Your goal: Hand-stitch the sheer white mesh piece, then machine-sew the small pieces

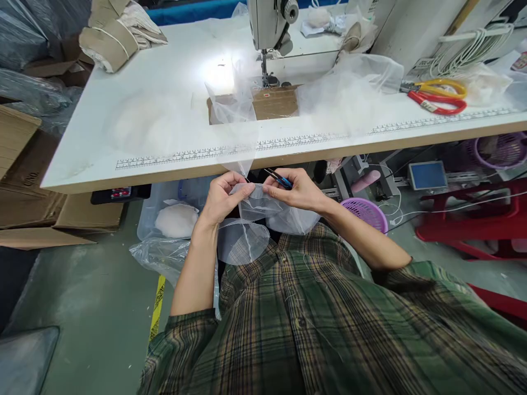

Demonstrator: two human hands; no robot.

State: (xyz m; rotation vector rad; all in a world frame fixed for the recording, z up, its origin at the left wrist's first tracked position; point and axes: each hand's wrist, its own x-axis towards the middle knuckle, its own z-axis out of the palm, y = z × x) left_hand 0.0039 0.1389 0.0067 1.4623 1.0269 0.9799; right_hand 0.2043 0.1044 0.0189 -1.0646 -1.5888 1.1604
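Just below the table's front edge, my left hand (224, 198) pinches sheer white fabric (269, 211) between thumb and fingers. My right hand (298, 189) pinches the same fabric a little to the right and also holds small blue-handled snips (280, 179), their tips pointing up and left. The fabric hangs over my lap in loose folds. A strip of sheer fabric (234, 109) runs from the sewing machine (269, 24) over the table edge toward my left hand.
On the white table (173, 82) lie red-and-yellow scissors (440, 96), more sheer fabric (349, 93) and a tied bundle (109, 44). Below stand a clear bin (150, 211), a purple basket (364, 214), a red stool (486, 211) and cardboard boxes (37, 186).
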